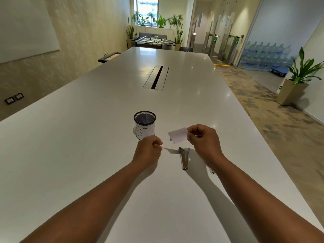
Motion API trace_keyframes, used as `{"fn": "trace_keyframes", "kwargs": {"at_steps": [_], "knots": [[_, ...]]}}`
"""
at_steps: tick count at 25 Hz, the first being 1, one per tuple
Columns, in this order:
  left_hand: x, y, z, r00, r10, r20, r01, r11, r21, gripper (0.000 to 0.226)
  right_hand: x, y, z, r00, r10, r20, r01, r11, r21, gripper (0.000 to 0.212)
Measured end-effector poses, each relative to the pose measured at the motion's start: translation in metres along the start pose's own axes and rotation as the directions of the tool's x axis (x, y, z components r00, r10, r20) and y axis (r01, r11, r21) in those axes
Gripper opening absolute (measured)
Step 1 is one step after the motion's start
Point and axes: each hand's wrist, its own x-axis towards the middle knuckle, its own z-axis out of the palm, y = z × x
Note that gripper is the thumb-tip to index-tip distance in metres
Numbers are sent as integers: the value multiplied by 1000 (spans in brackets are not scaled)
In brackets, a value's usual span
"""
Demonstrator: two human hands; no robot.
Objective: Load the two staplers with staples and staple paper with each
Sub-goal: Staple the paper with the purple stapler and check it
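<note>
My right hand pinches a small white slip of paper by its right edge and holds it above the table. Just below the paper a chrome stapler with blue trim lies on the white table, pointing toward me. A second stapler is mostly hidden under my right forearm; only its metal tip shows. My left hand hovers left of the first stapler with its fingers curled closed; nothing is visible in it.
A black mesh cup with a white label marked "BI" stands just beyond my left hand. A cable slot sits in the table's middle. The table's right edge runs close to my right arm, with carpet and a potted plant beyond.
</note>
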Motion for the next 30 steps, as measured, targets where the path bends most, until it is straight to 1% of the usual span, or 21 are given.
{"fn": "trace_keyframes", "kwargs": {"at_steps": [1,3,4,6,9,12,15,17,20,21,23,27,30], "knots": [[0,-10,-4,999,42,-13,-40,988,148,14,5,-1,2,1000,-17,-3,17,1000,-25,24],[0,-28,-13,994,105,-17,-91,927,364,16,15,-8,9,998,-64,-7,63,997,-49,25],[2,-36,-18,991,134,-27,-110,895,432,18,21,-12,14,995,-96,-4,96,994,-54,25],[6,-47,-27,979,202,-37,-157,853,497,23,32,-21,25,985,-170,6,170,983,-63,26],[11,-59,-39,966,257,-34,-200,823,532,23,49,-33,47,958,-286,6,285,956,-66,27],[23,-72,-57,969,236,-75,-158,821,549,19,65,-43,69,926,-375,27,375,917,-134,22],[35,-83,-78,970,209,-127,-110,838,534,18,77,-44,89,888,-453,74,459,868,-189,22],[39,-88,-83,970,205,-133,-104,839,534,19,83,-42,99,860,-498,115,511,831,-221,23],[40,-90,-82,970,208,-129,-108,837,537,21,90,-36,114,819,-526,229,574,767,-289,27],[41,-91,-82,970,208,-128,-109,839,532,21,92,-34,118,815,-518,260,579,755,-307,27],[42,-93,-82,969,209,-130,-110,842,528,20,92,-28,124,823,-489,288,563,767,-308,25],[41,-94,-80,963,235,-128,-126,819,559,18,82,-22,121,851,-491,187,522,831,-191,26],[39,-89,-79,958,261,-118,-139,783,607,16,77,-18,108,875,-462,145,482,857,-183,26]]}}
